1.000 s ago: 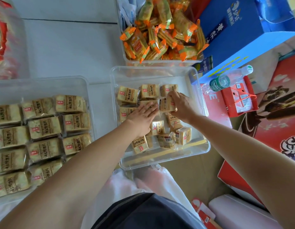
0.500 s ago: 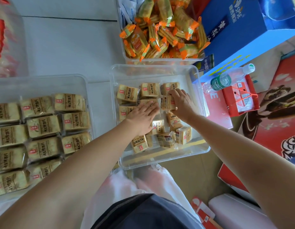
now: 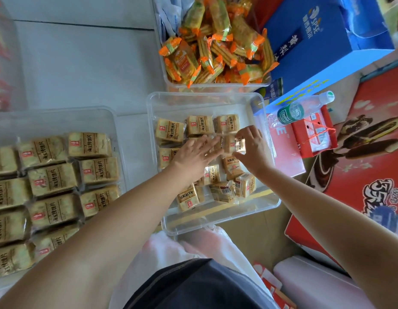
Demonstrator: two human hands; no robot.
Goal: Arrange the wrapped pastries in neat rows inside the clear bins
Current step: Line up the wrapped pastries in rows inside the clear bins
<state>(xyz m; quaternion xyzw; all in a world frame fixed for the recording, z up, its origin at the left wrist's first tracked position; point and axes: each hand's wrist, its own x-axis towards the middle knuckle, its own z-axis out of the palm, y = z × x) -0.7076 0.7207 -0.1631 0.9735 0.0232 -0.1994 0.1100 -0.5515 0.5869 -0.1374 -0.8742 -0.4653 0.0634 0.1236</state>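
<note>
A clear bin [image 3: 269, 204] in the middle holds tan wrapped pastries: a back row of three [image 3: 201, 125] and several loose ones [image 3: 224, 190] near the front. My left hand [image 3: 193, 153] lies flat with straight fingers on the middle-row pastries. My right hand [image 3: 252, 150] pinches one wrapped pastry [image 3: 234, 144] at the right of the second row, thumb below and fingers above. A second clear bin [image 3: 59, 117] at the left is packed with neat rows of the same pastries [image 3: 53, 179].
Behind stands a bin of orange-wrapped snacks [image 3: 215, 47]. To the right are a blue carton [image 3: 323, 41], a water bottle [image 3: 302, 110], a small red box [image 3: 314, 137] and a large red carton [image 3: 372, 152]. White floor [image 3: 82, 63] lies at the back left.
My right hand has lifted off the second-row pastry and now pinches it between thumb and fingers. My left hand stays flat on the middle row.
</note>
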